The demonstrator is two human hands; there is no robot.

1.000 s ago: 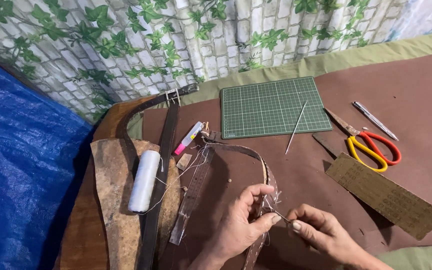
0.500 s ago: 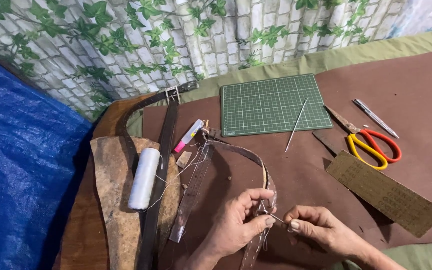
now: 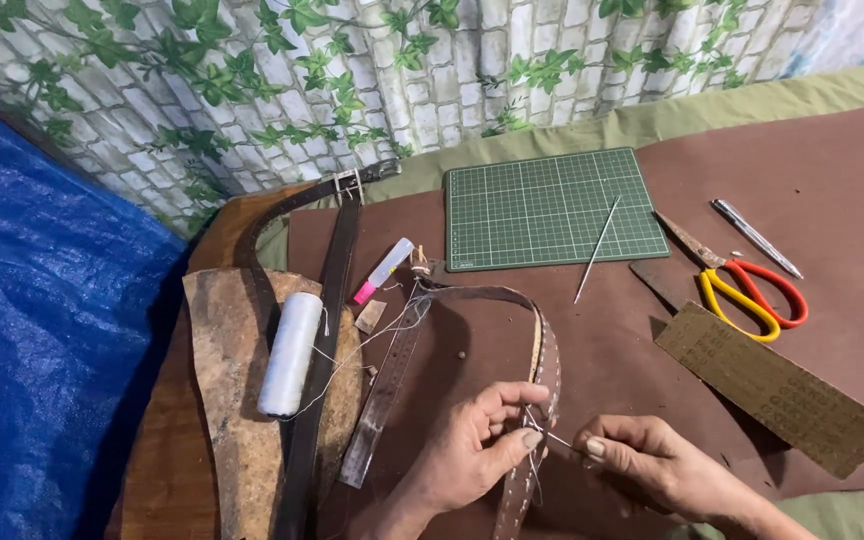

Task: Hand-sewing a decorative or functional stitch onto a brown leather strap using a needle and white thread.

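A brown leather strap [image 3: 546, 370] with stitch holes loops across the brown mat. My left hand [image 3: 472, 450] pinches the strap's edge near its lower part. My right hand [image 3: 652, 462] grips a thin needle [image 3: 558, 441] that points at the strap, with white thread trailing from it. The thread runs back toward a white spool [image 3: 290, 352] lying on a rough leather scrap [image 3: 224, 400] at the left.
A green cutting mat [image 3: 550, 208] lies at the back with a metal awl [image 3: 598, 250] across its edge. Red-handled scissors [image 3: 742, 290], a pen [image 3: 756, 238] and a sandpaper strip [image 3: 778, 388] sit on the right. A dark buckled belt [image 3: 324, 330], a pink-tipped tube [image 3: 384, 270] and blue tarpaulin [image 3: 42, 350] are on the left.
Both hands have stayed at the strap with only small finger shifts; my right hand has drawn slightly away to the right with the needle.
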